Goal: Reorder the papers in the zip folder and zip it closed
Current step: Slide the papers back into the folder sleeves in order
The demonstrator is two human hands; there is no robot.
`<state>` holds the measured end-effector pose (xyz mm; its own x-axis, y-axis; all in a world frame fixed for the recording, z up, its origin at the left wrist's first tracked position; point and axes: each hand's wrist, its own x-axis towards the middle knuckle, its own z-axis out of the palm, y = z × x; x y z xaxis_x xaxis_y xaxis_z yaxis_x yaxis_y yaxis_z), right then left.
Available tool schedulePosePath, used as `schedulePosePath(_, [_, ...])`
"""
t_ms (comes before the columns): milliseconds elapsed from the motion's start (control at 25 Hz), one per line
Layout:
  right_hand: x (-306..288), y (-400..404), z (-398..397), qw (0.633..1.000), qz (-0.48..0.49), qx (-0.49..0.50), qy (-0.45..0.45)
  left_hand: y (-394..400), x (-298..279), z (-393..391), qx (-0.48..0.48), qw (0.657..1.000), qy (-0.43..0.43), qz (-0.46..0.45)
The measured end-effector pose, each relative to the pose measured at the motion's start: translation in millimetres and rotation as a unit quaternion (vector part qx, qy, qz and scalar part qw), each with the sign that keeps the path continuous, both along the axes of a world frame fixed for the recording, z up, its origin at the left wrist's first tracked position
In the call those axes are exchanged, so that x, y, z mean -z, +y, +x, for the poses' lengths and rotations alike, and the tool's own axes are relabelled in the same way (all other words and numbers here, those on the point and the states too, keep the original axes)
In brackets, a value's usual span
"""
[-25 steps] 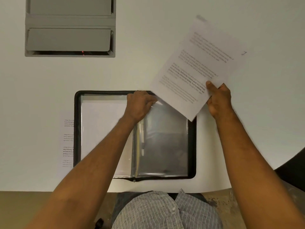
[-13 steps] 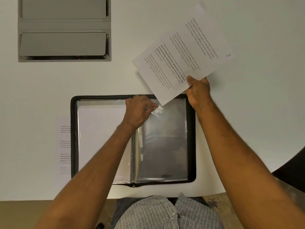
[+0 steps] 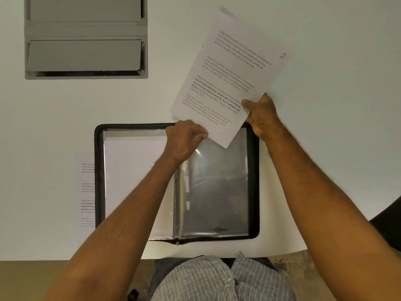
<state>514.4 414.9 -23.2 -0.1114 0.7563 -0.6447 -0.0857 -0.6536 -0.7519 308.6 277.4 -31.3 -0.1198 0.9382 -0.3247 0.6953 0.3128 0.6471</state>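
A black zip folder [image 3: 98, 170] lies open on the white table. Its left half shows a white page under plastic, its right half a clear sleeve [image 3: 219, 192] with nothing in it. My left hand [image 3: 184, 140] pinches the top edge of that clear sleeve near the spine. My right hand [image 3: 263, 115] grips a printed sheet [image 3: 230, 74] by its lower right edge. The sheet hangs tilted above the folder's top right corner, and its lower corner overlaps the sleeve. A handwritten mark sits near the sheet's upper right corner.
Another printed sheet [image 3: 85, 190] lies on the table, partly tucked under the folder's left edge. A grey two-tier tray [image 3: 84, 38] stands at the back left. The table's front edge runs just below the folder, with my lap beneath it.
My right hand has turned the printed sheet and brought its lower corner down over the clear sleeve. My left hand has kept its pinch on the sleeve's top edge.
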Motion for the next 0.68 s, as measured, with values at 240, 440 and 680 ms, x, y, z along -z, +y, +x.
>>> schedulePosePath(240, [0.5, 11.0, 8.2, 0.992, 0.014, -0.103, -0.077, 4.7, -1.4, -9.0, 0.042, 0.993, 0.097, -0.048])
schedulePosePath(440, [-3.1, 20.7, 12.4, 0.992, 0.004, -0.110, -0.058, 5.4, -0.4, -16.8, 0.019, 0.988, 0.149, -0.040])
schedulePosePath(680, [-1.5, 26.5, 15.9, 0.991, -0.014, -0.120, -0.057, 0.8, 4.1, -16.0, -0.096, 0.991, 0.084, -0.032])
